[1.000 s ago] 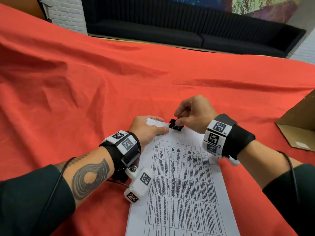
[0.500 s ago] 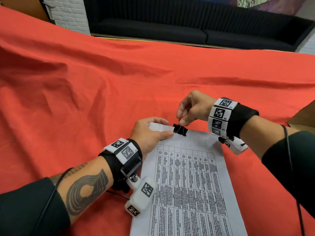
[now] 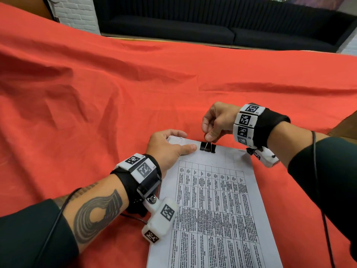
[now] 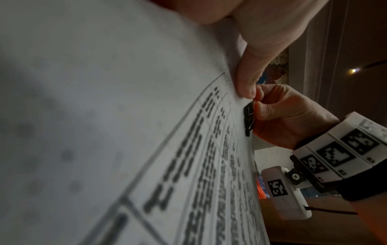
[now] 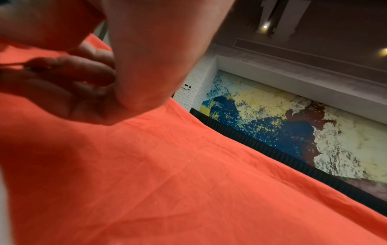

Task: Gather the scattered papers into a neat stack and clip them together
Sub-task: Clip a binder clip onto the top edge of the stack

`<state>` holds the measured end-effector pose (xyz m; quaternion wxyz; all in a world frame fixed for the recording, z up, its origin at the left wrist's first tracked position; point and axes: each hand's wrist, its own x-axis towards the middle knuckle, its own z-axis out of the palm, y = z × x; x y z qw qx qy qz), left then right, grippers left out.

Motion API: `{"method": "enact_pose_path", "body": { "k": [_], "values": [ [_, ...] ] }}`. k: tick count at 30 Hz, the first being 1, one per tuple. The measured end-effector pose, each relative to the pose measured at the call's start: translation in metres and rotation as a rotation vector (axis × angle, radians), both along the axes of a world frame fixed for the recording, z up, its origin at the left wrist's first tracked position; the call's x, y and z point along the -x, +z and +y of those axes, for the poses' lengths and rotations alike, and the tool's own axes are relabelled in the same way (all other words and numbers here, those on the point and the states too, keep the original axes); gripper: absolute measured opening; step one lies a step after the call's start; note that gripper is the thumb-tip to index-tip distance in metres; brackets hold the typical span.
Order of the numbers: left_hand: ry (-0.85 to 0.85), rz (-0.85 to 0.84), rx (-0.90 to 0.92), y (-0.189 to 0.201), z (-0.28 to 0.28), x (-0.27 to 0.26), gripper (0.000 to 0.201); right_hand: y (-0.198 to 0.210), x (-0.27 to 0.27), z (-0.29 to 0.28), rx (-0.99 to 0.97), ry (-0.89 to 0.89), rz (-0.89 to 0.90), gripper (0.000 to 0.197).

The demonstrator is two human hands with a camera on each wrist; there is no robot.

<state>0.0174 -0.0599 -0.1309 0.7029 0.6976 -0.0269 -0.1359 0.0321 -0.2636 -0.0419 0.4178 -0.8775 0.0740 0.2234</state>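
Observation:
A stack of printed papers (image 3: 214,206) lies on the red cloth (image 3: 96,97), its top edge pointing away from me. A black binder clip (image 3: 207,147) sits clamped on that top edge. My right hand (image 3: 210,135) pinches the clip's upright wire handle between thumb and forefinger. My left hand (image 3: 168,147) holds the stack's top left corner, thumb on top beside the clip and fingers curled over the far edge. In the left wrist view the papers (image 4: 125,132) fill the frame, with the clip (image 4: 249,121) at their edge under my thumb (image 4: 247,79) and the right hand (image 4: 282,116) behind it.
The red cloth covers the whole table in folds. A cardboard box corner (image 3: 345,122) shows at the right edge. A black sofa (image 3: 212,26) stands beyond the table's far edge. The right wrist view shows curled fingers (image 5: 73,69) over red cloth (image 5: 167,182).
The right hand rose and turned, going from squeezing the clip onto the papers' edge to pinching its raised wire handle. The left hand kept hold of the corner.

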Motion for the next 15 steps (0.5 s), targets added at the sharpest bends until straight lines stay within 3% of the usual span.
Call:
{"method": "enact_pose_path", "body": {
  "k": [15],
  "values": [
    [-0.002,0.024,-0.029,-0.0032,0.0000,-0.0036,0.052,-0.0082,-0.0044,-0.0104,-0.013,0.000,0.006,0.035]
  ]
}}
